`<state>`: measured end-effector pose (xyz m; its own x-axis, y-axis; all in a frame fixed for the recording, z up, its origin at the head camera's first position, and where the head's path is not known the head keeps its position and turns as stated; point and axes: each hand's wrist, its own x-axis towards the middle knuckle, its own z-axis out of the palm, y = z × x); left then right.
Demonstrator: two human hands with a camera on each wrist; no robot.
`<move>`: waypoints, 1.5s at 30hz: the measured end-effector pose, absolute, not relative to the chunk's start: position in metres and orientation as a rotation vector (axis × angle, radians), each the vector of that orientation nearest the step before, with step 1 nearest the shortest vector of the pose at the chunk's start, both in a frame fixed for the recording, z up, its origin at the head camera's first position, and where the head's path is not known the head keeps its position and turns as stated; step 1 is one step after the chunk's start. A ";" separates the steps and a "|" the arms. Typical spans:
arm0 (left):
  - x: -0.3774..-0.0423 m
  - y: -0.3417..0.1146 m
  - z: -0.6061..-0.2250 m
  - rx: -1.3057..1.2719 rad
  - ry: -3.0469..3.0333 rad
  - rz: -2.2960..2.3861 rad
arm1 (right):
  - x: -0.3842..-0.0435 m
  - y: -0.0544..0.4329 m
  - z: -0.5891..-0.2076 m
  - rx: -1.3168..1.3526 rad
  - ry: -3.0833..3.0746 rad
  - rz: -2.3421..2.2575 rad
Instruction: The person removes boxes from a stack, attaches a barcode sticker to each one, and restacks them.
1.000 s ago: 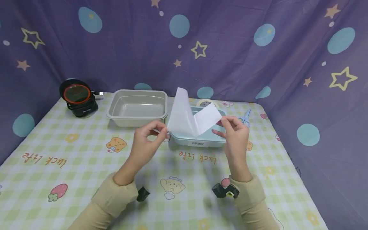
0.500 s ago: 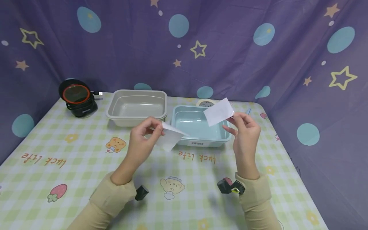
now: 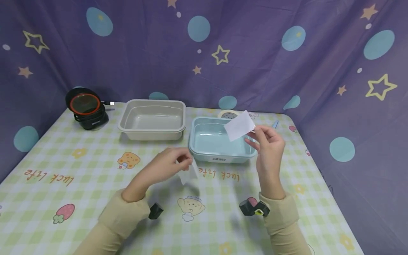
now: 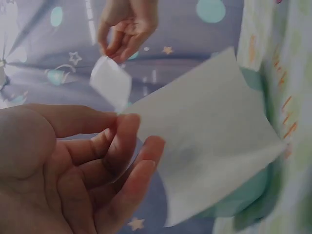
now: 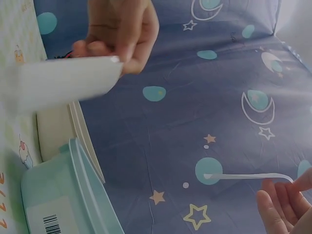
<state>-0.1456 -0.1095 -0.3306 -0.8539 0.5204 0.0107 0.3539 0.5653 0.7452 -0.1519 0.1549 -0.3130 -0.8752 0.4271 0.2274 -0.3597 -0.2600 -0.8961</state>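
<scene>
My left hand [image 3: 170, 163] pinches a larger white paper sheet [image 4: 209, 126] at one corner between thumb and forefinger. The sheet hangs down over the table in front of the light-blue box [image 3: 220, 159], and in the left wrist view its surface is plain and slightly curved. Above the box's right side my right hand [image 3: 270, 145] holds a smaller white rectangular paper piece [image 3: 239, 125] by its corner, with the other fingers loosely bent. Edge-on in the right wrist view, this small piece [image 5: 248, 176] looks thin and curls near the fingertips. The two pieces are apart.
Left of the blue box stands a beige box [image 3: 152, 136]. A black device with an open round lid [image 3: 86, 104] is at the far left. Behind the blue box lies a tape roll [image 3: 227, 114]; blue scissors [image 3: 275, 124] are partly hidden by my right hand.
One folded white sheet stretched between both hands has come apart into two pieces. My right hand moved right with the smaller piece; my left hand turned and lowered with the larger one.
</scene>
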 end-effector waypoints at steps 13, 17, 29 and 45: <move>-0.138 -0.068 -0.366 0.874 2.414 1.028 | -0.151 0.149 -0.316 -0.083 -1.591 2.143; -0.136 -0.064 -0.369 0.816 2.399 1.053 | -0.151 0.147 -0.317 -0.071 -1.591 2.157; -0.136 -0.065 -0.365 0.745 2.461 1.114 | -0.151 0.144 -0.319 -0.053 -1.628 2.150; -0.133 -0.077 -0.337 0.643 2.506 1.641 | -0.143 0.116 -0.331 0.110 -1.939 1.976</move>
